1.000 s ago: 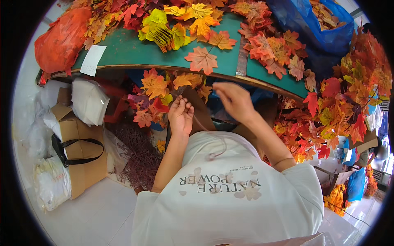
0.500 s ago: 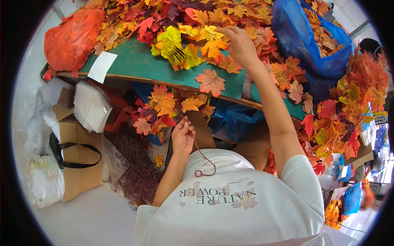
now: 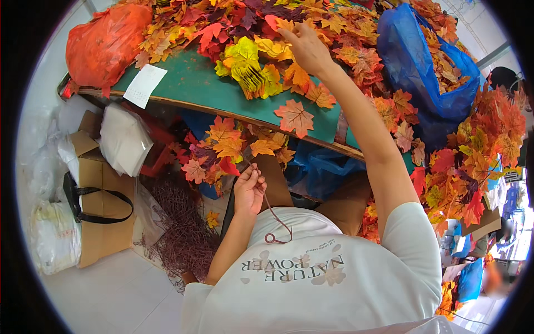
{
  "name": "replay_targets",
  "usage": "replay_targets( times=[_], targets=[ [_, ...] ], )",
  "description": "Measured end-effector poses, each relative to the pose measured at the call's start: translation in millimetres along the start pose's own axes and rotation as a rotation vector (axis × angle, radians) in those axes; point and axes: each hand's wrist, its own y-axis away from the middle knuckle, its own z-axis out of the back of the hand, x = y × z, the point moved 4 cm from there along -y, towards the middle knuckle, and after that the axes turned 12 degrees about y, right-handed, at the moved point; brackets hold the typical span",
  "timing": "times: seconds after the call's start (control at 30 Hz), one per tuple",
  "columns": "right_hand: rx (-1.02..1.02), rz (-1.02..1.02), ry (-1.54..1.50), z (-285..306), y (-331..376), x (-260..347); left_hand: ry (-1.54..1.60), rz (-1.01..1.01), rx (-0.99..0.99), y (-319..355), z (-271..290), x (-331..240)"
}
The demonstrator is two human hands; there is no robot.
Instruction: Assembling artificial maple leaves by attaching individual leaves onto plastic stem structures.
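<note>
Stem (image 3: 271, 210) hangs from the left hand (image 3: 250, 189) at the centre of the frame: thin brown wire, slanting toward lower right over the pale cloth shirt (image 3: 311, 295) and curling into a round loop. The left fingers pinch it. A leaf bunch (image 3: 225, 139) sits just above these fingertips; whether the 2 join, I cannot tell. The right hand (image 3: 310, 51), at upper centre, is nearer the leaf pile (image 3: 334, 23), its fingers bent over it; whether they grip a leaf cannot be told. Below it, on the smooth green table (image 3: 194, 78), lie a ridged yellow-green stack (image 3: 245, 61) and 1 lobed, veined pinkish leaf (image 3: 295, 118).
</note>
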Motion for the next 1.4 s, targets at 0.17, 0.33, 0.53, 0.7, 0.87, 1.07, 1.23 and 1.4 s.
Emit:
replay_targets(
  times=[0.17,0.33,0.53,0.7,0.87,1.07,1.23,1.4],
  targets=[
    [0.001,-0.138,-0.442,17,19,27,-0.006,0.015,-0.025,0,5,3],
    [0.227,-0.158,-0.515,10,-3,55,0.002,0.026,0.003,-3,5,7],
    [0.277,-0.114,-0.474,-22,-7,73,0.006,-0.001,-0.005,0,4,1],
    [0.006,-0.05,-0.398,-22,1,73,0.007,-0.011,-0.024,2,10,-5],
    [0.062,-0.12,-0.352,-32,-3,67,0.008,-0.003,0.001,0,7,-2],
    [-0.01,-0.169,-0.387,-2,-15,55,-0.004,0.0,-0.017,4,9,-2],
    [-0.104,-0.174,-0.377,-4,-15,25,-0.045,0.018,0.033,10,-1,-4],
    [-0.011,-0.294,-0.283,27,-9,9,-0.119,-0.008,0.051,18,-15,-6]
  ],
)
